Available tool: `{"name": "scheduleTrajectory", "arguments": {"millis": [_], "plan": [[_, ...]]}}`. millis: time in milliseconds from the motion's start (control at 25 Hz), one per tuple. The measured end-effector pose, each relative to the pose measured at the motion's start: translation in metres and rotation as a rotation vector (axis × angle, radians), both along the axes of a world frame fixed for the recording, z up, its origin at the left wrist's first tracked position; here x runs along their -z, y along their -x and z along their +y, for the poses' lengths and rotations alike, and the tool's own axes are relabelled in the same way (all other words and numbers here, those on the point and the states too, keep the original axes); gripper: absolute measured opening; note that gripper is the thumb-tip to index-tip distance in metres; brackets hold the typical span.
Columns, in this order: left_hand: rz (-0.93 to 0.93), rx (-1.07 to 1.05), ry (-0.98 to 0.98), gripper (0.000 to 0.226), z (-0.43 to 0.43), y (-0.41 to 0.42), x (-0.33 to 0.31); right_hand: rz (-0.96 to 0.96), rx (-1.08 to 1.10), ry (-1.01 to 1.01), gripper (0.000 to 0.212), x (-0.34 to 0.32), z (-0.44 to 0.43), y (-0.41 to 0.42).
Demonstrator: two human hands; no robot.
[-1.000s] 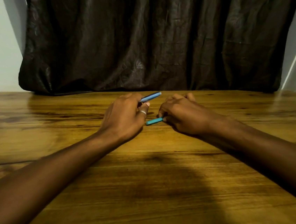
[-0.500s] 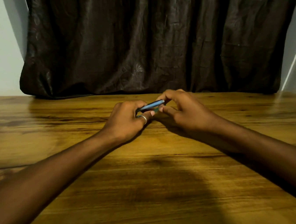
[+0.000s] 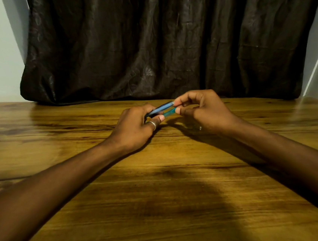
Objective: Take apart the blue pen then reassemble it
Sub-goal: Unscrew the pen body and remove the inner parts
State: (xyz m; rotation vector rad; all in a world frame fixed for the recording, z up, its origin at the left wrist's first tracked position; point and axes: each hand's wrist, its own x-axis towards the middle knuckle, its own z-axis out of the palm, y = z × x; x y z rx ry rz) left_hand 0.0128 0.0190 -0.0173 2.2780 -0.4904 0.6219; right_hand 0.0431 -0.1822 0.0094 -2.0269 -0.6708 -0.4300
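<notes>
Two blue pen pieces are held between my hands, just above the wooden table [image 3: 163, 208]. The longer blue barrel [image 3: 161, 107] runs from my left hand [image 3: 135, 126] up to the right, where my right hand [image 3: 204, 111] pinches its far end with the index finger. Below it, a shorter teal piece [image 3: 169, 112] lies almost parallel, with my right thumb on its right end. My left hand wears a silver ring and is closed around the near ends of both pieces, which are hidden by its fingers.
A dark wrinkled curtain [image 3: 165, 41] hangs behind the table's far edge. Pale walls show at both sides. My forearms rest across the table, which bears nothing else in view.
My right hand picked the teal piece off the table and brought it up under the barrel. Both hands have risen slightly and moved apart, exposing more of both pieces.
</notes>
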Motion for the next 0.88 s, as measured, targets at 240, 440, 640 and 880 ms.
{"name": "scheduleTrajectory", "arguments": {"millis": [240, 440, 640, 880], "plan": [[-0.006, -0.054, 0.009, 0.023, 0.002, -0.003, 0.002, -0.039, 0.092, -0.04, 0.02, -0.002, -0.004, -0.011], [-0.064, -0.104, 0.0, 0.029, 0.002, -0.005, 0.002, -0.277, 0.2, 0.438, 0.036, -0.003, -0.025, -0.012], [-0.097, -0.153, -0.013, 0.027, 0.003, -0.007, 0.002, -0.383, 0.109, 0.773, 0.051, 0.009, -0.007, -0.005], [-0.079, -0.145, -0.043, 0.025, 0.003, -0.007, 0.001, -0.388, 0.122, 0.847, 0.052, 0.011, -0.004, -0.006]]}}
